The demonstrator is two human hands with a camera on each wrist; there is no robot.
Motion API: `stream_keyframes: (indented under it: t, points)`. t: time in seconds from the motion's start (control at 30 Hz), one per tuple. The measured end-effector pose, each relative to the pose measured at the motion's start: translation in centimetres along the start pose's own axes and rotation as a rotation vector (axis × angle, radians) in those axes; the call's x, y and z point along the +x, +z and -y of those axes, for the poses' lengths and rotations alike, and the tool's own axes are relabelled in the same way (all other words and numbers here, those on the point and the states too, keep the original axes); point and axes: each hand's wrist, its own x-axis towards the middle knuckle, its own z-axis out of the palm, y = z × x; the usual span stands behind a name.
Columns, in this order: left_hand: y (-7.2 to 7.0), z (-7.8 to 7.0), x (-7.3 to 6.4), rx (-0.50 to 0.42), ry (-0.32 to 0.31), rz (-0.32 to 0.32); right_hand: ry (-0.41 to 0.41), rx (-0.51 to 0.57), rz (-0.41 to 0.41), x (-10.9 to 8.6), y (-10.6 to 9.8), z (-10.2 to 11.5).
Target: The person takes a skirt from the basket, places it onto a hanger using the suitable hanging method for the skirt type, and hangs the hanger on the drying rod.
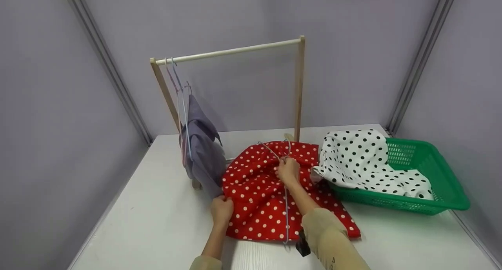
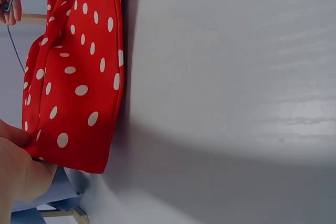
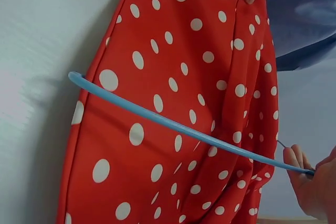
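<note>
The left hand (image 1: 222, 210) pinches the red cloth (image 1: 255, 199) by its edge, the right hand (image 1: 289, 171) gripping a hanger (image 3: 178, 127) above it.

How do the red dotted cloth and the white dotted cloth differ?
The red cloth has white dots; the white cloth has black dots. The left hand grips the red cloth; the white cloth is unheld. The red cloth lies outside the green basket; the white cloth lies partly inside. Both are polka-dotted.
</note>
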Motion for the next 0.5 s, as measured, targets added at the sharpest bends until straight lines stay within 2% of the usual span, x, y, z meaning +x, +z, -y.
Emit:
stream_keyframes:
  t: [0.27, 0.37, 0.5]
  points:
    - [0.13, 0.24, -0.48, -0.019, 0.007, -0.033, 0.013, -0.076, -0.112, 0.39, -0.38, -0.77]
    - [0.17, 0.13, -0.61, -0.015, 0.004, -0.033, 0.006, -0.105, -0.112, 0.44, -0.41, -0.81]
    - [0.15, 0.21, -0.76, -0.016, -0.009, -0.035, -0.055, -0.127, -0.079, 0.41, -0.26, -0.64]
